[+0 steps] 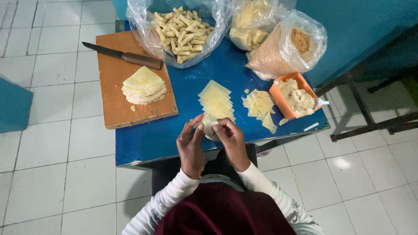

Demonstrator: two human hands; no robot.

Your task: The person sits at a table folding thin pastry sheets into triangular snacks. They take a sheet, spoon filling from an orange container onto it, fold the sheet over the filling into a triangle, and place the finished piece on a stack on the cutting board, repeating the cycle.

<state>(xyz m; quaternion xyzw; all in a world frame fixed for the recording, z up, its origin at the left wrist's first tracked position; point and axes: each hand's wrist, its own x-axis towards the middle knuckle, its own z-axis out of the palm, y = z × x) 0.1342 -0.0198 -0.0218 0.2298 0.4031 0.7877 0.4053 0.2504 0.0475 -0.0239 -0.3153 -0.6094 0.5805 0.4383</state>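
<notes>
Wrapper (209, 126), a small pale sheet of dough, sits pinched between both hands at the near edge of the blue tabletop (143, 143), held just above it. Left hand (190, 146) grips its left side, right hand (230, 141) its right side; the fingers (196, 126) of both are curled shut on the sheet, tips nearly meeting over its top. The sheet lies directly between the two sets of fingers, so neither hand is nearer than the other. Its long axis cannot be told, since most of it is covered; whether it holds any filling is also hidden.

Just beyond the fingertips lies a row of overlapped wrappers (216, 102), running away from the hands. To the right of that row, a loose heap of pale cut pieces (260, 106), and further right an orange tub (279, 99) with pale lumpy filling. Well to the left of the fingers, a wooden cutting board (113, 87) carries a stack of triangular wrappers (143, 85) and a knife (124, 56) with a wooden handle. Far from the fingers, at the back of the tabletop, stand clear bags: one of finished rolls (183, 28), one of crumbs (283, 50), and one of pale blocks (248, 21).
</notes>
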